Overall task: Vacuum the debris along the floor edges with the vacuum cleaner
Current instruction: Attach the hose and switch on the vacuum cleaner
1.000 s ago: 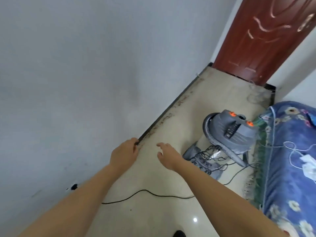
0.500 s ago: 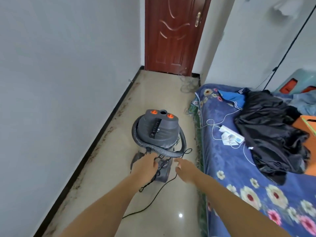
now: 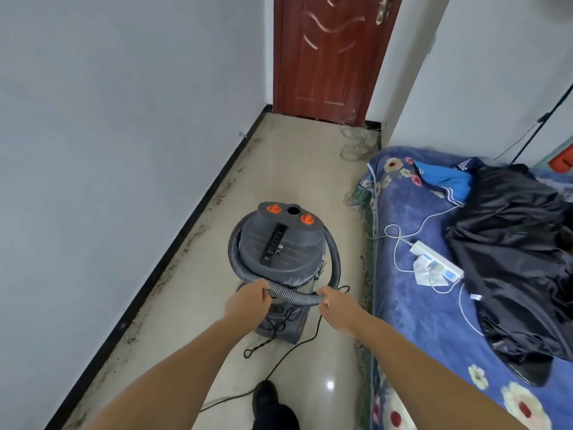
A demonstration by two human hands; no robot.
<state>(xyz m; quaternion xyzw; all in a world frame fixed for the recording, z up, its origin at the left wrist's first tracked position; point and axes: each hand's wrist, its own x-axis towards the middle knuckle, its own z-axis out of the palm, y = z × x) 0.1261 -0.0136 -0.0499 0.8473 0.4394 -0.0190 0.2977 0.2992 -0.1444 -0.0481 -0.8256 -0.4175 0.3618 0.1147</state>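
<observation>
Your left hand (image 3: 248, 301) and right hand (image 3: 336, 308) both grip the hose (image 3: 291, 294) looped round the vacuum (image 3: 280, 246); debris (image 3: 192, 240) lines the baseboard (image 3: 173, 246).

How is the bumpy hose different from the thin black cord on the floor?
The hose is thick, grey and ribbed; the cord is thin, black and smooth. The hose loops around the vacuum, held by the left hand and right hand; the cord lies loose on the floor. Both are long and bendy.

Pale walls (image 3: 108, 119), red door (image 3: 328, 54), floral bed (image 3: 412, 308)
</observation>
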